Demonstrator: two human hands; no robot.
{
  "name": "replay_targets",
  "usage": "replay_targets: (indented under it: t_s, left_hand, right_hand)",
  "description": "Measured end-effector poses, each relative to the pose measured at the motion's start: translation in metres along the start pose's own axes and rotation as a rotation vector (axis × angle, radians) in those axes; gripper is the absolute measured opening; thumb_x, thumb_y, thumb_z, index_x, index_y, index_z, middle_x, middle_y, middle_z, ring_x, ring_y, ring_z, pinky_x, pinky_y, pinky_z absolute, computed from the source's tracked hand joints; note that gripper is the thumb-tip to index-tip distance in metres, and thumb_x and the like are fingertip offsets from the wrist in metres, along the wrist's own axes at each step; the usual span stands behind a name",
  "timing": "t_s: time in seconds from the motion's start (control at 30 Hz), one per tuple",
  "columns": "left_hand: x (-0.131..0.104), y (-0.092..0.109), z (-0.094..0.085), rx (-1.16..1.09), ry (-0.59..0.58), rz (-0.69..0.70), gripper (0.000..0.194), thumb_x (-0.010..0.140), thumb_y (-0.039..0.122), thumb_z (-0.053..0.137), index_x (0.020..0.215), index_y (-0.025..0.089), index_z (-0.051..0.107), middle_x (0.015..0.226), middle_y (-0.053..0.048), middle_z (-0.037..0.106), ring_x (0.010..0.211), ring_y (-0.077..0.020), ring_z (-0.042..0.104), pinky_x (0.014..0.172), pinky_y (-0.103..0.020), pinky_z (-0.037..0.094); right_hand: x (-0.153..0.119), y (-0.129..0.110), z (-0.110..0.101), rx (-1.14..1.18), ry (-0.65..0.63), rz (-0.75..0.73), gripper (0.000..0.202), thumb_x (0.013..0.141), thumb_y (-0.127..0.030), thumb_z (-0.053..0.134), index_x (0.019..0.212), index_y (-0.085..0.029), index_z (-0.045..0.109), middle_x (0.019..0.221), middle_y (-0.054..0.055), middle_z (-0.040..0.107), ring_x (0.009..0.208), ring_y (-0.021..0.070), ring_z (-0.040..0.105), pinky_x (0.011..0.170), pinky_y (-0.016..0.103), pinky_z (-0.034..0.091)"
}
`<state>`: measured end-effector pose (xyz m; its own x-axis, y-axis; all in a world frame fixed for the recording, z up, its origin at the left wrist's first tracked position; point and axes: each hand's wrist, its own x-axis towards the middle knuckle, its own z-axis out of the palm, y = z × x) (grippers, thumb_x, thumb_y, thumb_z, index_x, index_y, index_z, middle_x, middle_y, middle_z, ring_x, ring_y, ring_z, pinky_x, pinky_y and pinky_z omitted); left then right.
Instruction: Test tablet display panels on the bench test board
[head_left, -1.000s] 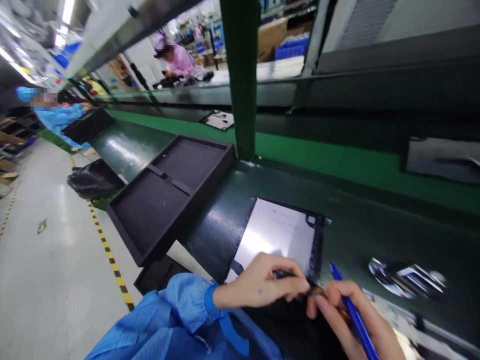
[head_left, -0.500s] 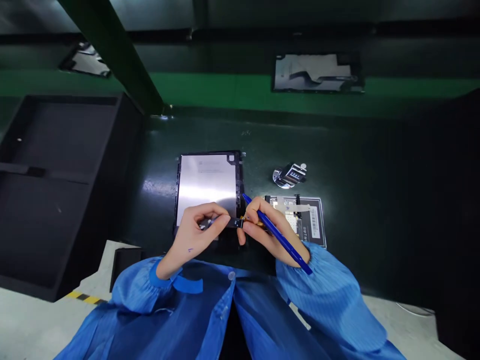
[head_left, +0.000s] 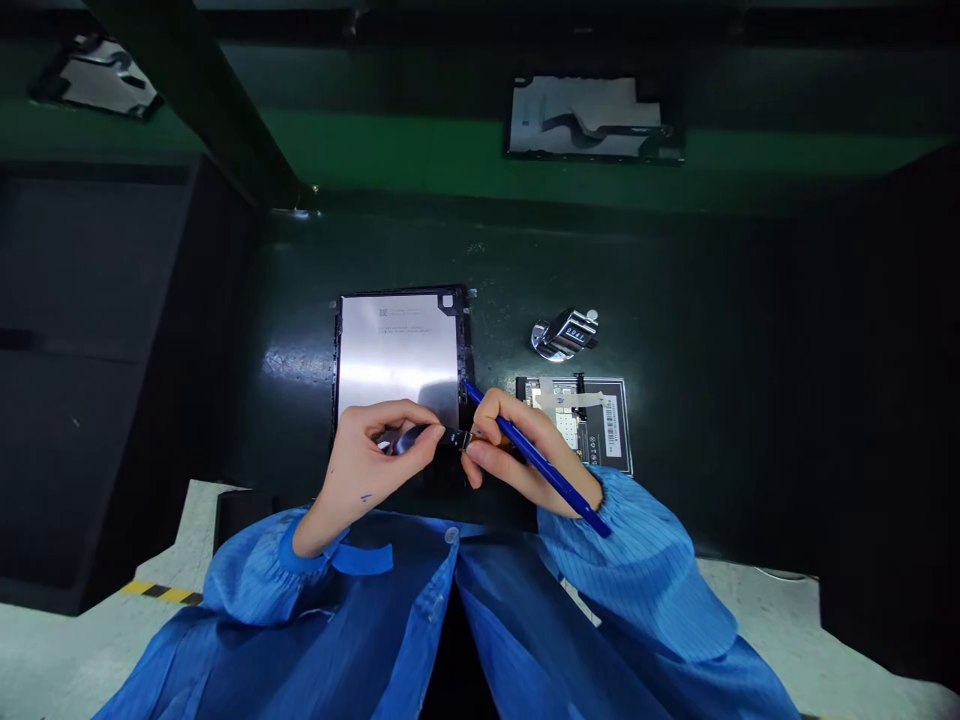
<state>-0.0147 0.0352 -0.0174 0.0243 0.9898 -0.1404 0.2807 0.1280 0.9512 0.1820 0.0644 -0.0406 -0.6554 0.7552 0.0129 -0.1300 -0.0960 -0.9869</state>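
Dark green surface [head_left: 712, 330], glossy, green strip along far edge. Directly on it: silver-backed panel [head_left: 397, 350] at centre; metal hand counter [head_left: 564, 333] right of panel; small black board [head_left: 592, 420] with labels just below counter; black foam tray [head_left: 97, 330] at left; another panel [head_left: 592, 118] on far strip.

Tally counter [head_left: 564, 333], foam tray [head_left: 112, 330]

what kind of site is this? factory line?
Likely an electronics assembly line: a tablet-like panel lies on a dark green bench, a tally counter sits beside it, and more panels rest on the green belt behind.
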Motion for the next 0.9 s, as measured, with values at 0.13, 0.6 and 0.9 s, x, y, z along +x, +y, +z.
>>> replay_targets:
  t_s: [0.13,0.6,0.9]
  left_hand:
    - [0.0004,0.0007,-0.0004,-0.011,-0.038,-0.068,0.014,0.078,0.027,0.073,0.073,0.014,0.072,0.058,0.000,0.058,0.053,-0.0091,0.044,0.050,-0.022,0.033]
    - [0.0019,0.0041,-0.0048,-0.005,-0.197,-0.088,0.018,0.082,0.027,0.068,0.070,0.014,0.071,0.054,0.002,0.051,0.052,-0.0078,0.035,0.049,-0.023,0.026]
    - [-0.0006,0.0052,0.0041,-0.047,-0.195,-0.108,0.020,0.082,0.031,0.068,0.073,0.013,0.070,0.056,0.001,0.054,0.051,-0.0083,0.036,0.048,-0.023,0.026]
  right_hand:
    - [0.0003,-0.0010,0.0002,-0.011,-0.004,-0.016,0.024,0.095,-0.019,0.057,0.083,-0.022,0.037,0.064,-0.004,0.059,0.056,0.0089,0.055,0.058,0.022,0.040]
    - [-0.0007,0.0012,0.0008,-0.020,-0.030,-0.008,0.023,0.095,-0.017,0.058,0.083,-0.022,0.038,0.064,-0.006,0.056,0.057,0.0075,0.053,0.060,0.021,0.043]
    - [-0.0007,0.0013,0.0002,0.012,-0.035,-0.017,0.026,0.093,-0.020,0.061,0.082,-0.022,0.038,0.063,-0.007,0.052,0.055,0.0080,0.050,0.058,0.022,0.041]
